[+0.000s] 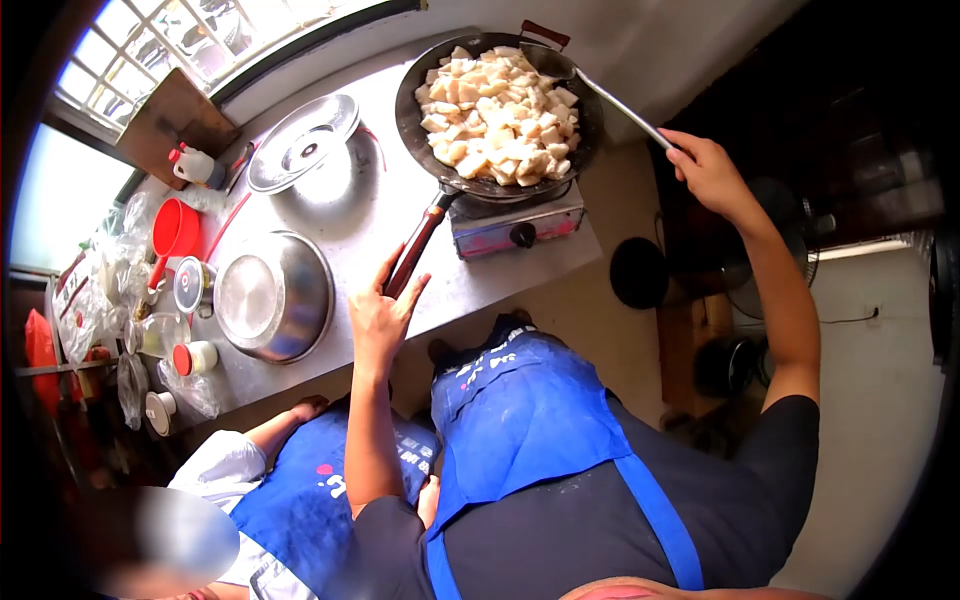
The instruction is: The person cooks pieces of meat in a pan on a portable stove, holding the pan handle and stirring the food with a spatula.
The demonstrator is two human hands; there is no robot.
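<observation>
A dark wok (pixel 408 125) full of pale, cut chunks of food (pixel 500 115) sits on a portable gas stove (pixel 518 222). My left hand (pixel 383 312) is at the end of the wok's brown wooden handle, with the thumb on one side and the fingers on the other. In my right hand (pixel 706 172) is the end of a long metal ladle (pixel 625 108). The ladle's dark bowl rests at the far right rim of the wok, beside the food.
On the steel table (pixel 375 215) are an upturned metal basin (pixel 270 295), a round lid (pixel 305 145), a red dipper (pixel 178 228) and several jars. A person in a blue apron (pixel 320 490) stands at my left. A black round stool (pixel 638 277) is at right.
</observation>
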